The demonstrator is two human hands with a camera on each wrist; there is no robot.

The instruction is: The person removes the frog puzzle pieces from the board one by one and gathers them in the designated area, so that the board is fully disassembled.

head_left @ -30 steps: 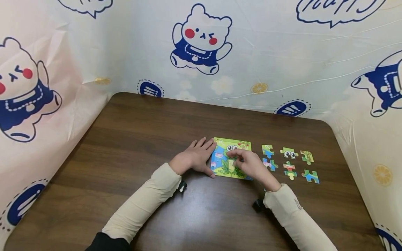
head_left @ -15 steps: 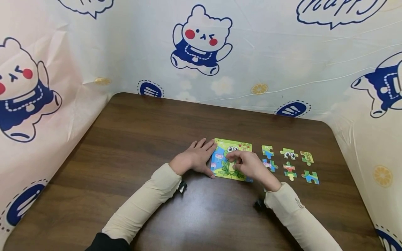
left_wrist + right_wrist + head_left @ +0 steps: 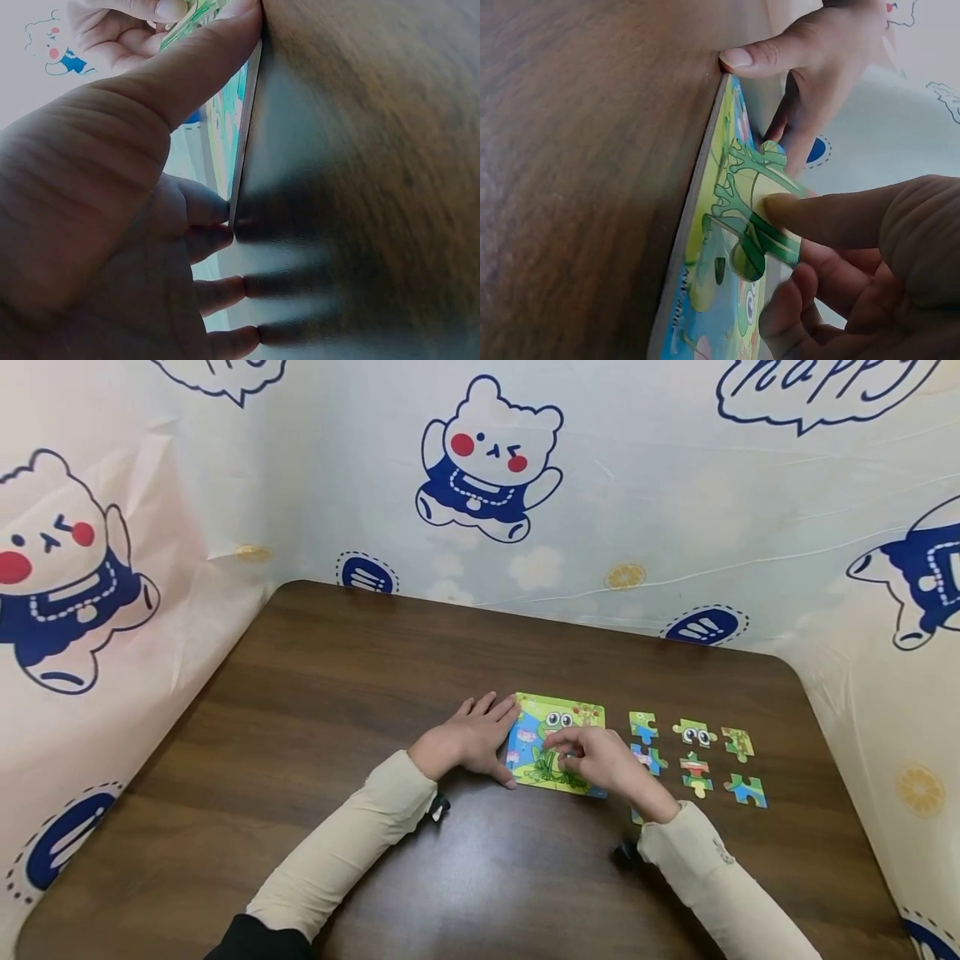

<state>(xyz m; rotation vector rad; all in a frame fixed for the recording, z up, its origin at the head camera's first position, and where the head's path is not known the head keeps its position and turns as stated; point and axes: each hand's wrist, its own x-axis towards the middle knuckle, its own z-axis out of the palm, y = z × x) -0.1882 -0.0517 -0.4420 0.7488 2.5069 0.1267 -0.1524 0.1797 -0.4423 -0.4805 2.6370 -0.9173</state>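
Note:
My left hand (image 3: 474, 742) lies spread at the left side of a square frog puzzle board (image 3: 525, 702), thumb and index finger at its edge. In the left wrist view its thumb (image 3: 202, 67) presses at the board's corner, other fingertips on the table. Over the board, my right hand (image 3: 600, 758) pinches a green frog-leg puzzle piece (image 3: 759, 199) between thumb and fingers, as the right wrist view shows. The piece is tilted, one edge close to the board's picture. The board's printed frog eyes (image 3: 558, 719) show above the right hand.
Several loose puzzle pieces lie in rows right of the board, among them one with frog eyes (image 3: 696, 734) and a blue-green one (image 3: 747, 790). Another piece (image 3: 637, 817) shows partly behind the right wrist. A patterned curtain (image 3: 337, 468) surrounds the brown table (image 3: 360, 668).
The head view has shifted slightly. My right fingers have moved a little lower over the board, with the frog-leg piece held. The left hand stays in place.

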